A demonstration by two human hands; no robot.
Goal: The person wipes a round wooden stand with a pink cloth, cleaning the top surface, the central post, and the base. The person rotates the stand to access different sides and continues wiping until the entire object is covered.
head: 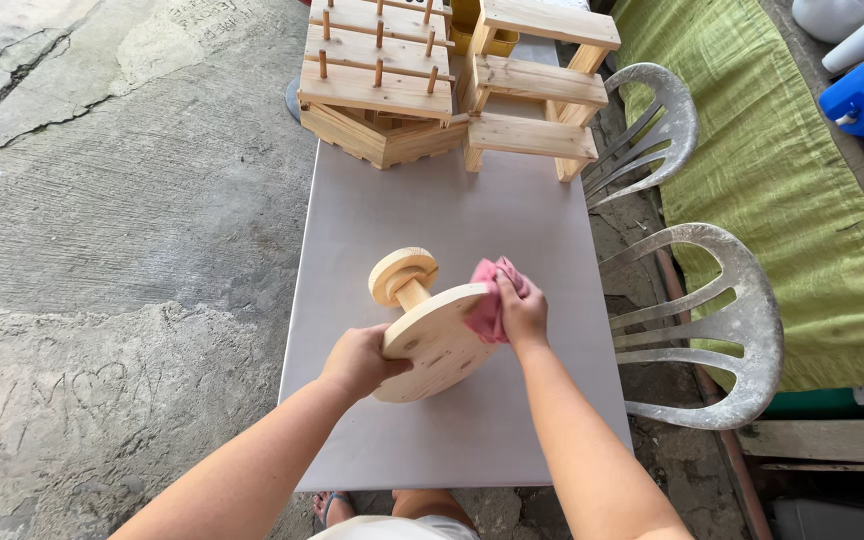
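A pale wooden stand (432,340), made of a large round disc, a short dowel and a smaller round disc, lies tilted on the grey table (432,220). My left hand (360,360) grips the lower left edge of the large disc. My right hand (522,310) presses a pink cloth (489,300) against the disc's upper right edge. The small disc (402,272) points away from me, just above the table top.
Wooden peg racks (377,70) and a stepped wooden shelf (537,95) stand at the table's far end. Two grey plastic chairs (722,320) are beside the right edge, with a green cloth (782,170) behind them. Cracked concrete floor (102,200) lies to the left.
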